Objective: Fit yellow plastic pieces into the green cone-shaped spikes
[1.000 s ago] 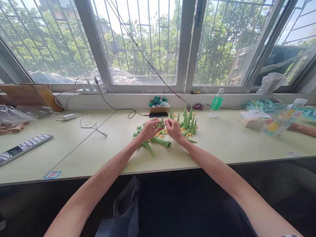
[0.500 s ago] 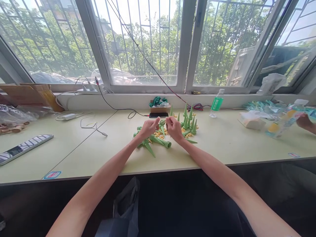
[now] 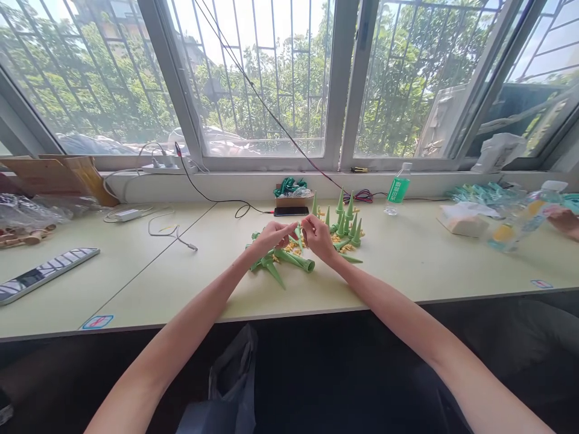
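My left hand (image 3: 274, 235) is closed round a green plastic spike (image 3: 299, 237), whose tapered tip points down between my hands. Close beside it, my right hand (image 3: 318, 235) is pinched at the top of that spike; whatever its fingertips hold is too small and hidden to make out. Under my hands lies a spread of small yellow pieces (image 3: 347, 247). Several loose green spikes and tubes (image 3: 296, 260) lie in front and to the left. On the right, more green spikes (image 3: 340, 208) stand upright, points up.
Behind my hands are a black phone (image 3: 291, 211) and a small box (image 3: 294, 199) with green material. A water bottle (image 3: 398, 190) stands back right; a tissue pack (image 3: 465, 220) lies farther right, near another person's hand (image 3: 565, 223). A larger phone (image 3: 49, 272) and cables (image 3: 169, 232) lie left.
My left thumb has come down from a raised position and now stretches toward my right fingertips at the spike's top. My right hand has shifted very slightly.
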Available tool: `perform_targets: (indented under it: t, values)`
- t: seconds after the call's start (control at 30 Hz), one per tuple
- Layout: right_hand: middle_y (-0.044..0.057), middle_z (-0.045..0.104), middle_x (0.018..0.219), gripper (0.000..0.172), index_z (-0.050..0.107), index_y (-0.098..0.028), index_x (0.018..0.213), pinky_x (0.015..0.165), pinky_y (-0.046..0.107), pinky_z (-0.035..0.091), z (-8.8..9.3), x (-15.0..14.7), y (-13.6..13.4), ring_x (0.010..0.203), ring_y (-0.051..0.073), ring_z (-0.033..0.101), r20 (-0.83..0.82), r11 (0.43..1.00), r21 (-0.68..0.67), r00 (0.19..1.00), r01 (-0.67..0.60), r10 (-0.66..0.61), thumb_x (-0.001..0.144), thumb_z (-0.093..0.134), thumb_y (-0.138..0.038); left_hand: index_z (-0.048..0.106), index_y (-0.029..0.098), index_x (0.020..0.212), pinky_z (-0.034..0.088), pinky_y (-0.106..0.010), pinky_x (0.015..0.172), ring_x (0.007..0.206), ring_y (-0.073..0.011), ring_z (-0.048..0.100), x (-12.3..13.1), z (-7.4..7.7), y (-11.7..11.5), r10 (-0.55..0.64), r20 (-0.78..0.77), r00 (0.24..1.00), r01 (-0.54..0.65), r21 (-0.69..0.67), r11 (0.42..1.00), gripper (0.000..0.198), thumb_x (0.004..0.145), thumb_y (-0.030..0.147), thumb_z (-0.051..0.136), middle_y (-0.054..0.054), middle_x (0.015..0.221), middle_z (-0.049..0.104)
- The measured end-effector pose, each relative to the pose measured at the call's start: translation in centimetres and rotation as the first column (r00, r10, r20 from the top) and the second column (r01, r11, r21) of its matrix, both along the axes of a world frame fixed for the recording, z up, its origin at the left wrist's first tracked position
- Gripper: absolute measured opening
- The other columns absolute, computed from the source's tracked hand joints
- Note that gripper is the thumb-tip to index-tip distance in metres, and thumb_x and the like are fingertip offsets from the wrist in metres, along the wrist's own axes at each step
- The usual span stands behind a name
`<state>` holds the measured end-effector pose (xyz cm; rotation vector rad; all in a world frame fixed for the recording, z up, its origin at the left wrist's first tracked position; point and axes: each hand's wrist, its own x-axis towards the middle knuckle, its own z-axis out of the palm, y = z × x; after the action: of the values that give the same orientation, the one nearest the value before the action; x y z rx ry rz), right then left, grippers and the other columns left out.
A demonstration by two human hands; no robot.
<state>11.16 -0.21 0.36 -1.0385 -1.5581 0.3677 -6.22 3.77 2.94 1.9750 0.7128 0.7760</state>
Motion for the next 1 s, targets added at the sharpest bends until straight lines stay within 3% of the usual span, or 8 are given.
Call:
perform_targets:
  t: [0.27,0.43,0.57,0.8,0.9,1.0]
  values:
    - [-0.004,0.044,0.054,0.037,0.044,-0.024,0.077,0.053,0.026,0.034,-0.1,-0.2,0.1,0.050,0.013,0.043,-0.032,1.000,-0.012,0.999,0.028,-0.028,0.097,0.038,-0.054,0.049,0.015,0.053,0.028,-0.022,0.042,0.044,-0.0054,0.035,0.4,0.8,-1.0,0.037,0.065,0.997,-0.043,0.087,0.995,0.055,0.080,0.060,0.067,0.003,0.053,0.040]
    - [-0.003,0.046,0.054,0.038,0.044,-0.024,0.075,0.052,0.026,0.033,-0.3,-0.2,0.4,0.050,0.013,0.043,-0.058,1.000,0.000,0.998,0.021,-0.021,0.097,0.038,-0.054,0.060,0.013,0.061,0.029,-0.020,0.041,0.048,-0.0036,0.039,0.7,0.4,-0.8,0.052,0.155,0.987,-0.076,0.157,0.985,0.047,0.072,0.055,0.076,-0.002,0.074,0.054]
    - [-0.003,0.043,0.052,0.041,0.042,-0.024,0.071,0.051,0.027,0.032,-0.5,-0.1,0.6,0.050,0.014,0.043,-0.054,0.999,-0.025,0.998,0.042,-0.044,0.097,0.036,-0.056,0.071,0.013,0.074,0.042,-0.020,0.047,0.055,-0.0050,0.048,0.9,0.0,-0.4,0.119,0.153,0.981,-0.168,0.366,0.915,0.044,0.073,0.057,0.075,-0.008,0.097,0.065]
    - [-0.003,0.041,0.051,0.044,0.035,-0.024,0.064,0.051,0.027,0.032,-0.7,0.2,0.8,0.049,0.013,0.042,-0.057,0.999,-0.014,0.997,0.049,-0.050,0.097,0.038,-0.053,0.075,0.019,0.091,0.046,-0.019,0.051,0.058,-0.0062,0.052,1.1,-0.6,-0.2,0.175,0.125,0.977,-0.214,0.619,0.755,0.037,0.082,0.054,0.069,-0.007,0.095,0.066]
    - [-0.003,0.041,0.051,0.044,0.035,-0.024,0.064,0.051,0.028,0.031,-0.7,0.2,0.9,0.050,0.014,0.042,-0.065,0.998,-0.022,0.996,0.064,-0.065,0.097,0.039,-0.053,0.074,0.018,0.093,0.045,-0.019,0.051,0.059,-0.0061,0.054,1.1,-0.9,0.1,0.186,0.125,0.975,-0.222,0.641,0.735,0.037,0.084,0.053,0.067,-0.007,0.095,0.066]
    - [-0.003,0.041,0.052,0.042,0.039,-0.024,0.068,0.051,0.027,0.032,-0.7,0.0,0.8,0.050,0.014,0.043,-0.080,0.997,-0.018,0.994,0.072,-0.074,0.097,0.038,-0.053,0.072,0.018,0.097,0.045,-0.018,0.050,0.059,-0.0060,0.055,1.3,-0.8,0.1,0.215,0.113,0.970,-0.238,0.615,0.751,0.037,0.085,0.052,0.066,-0.006,0.097,0.064]
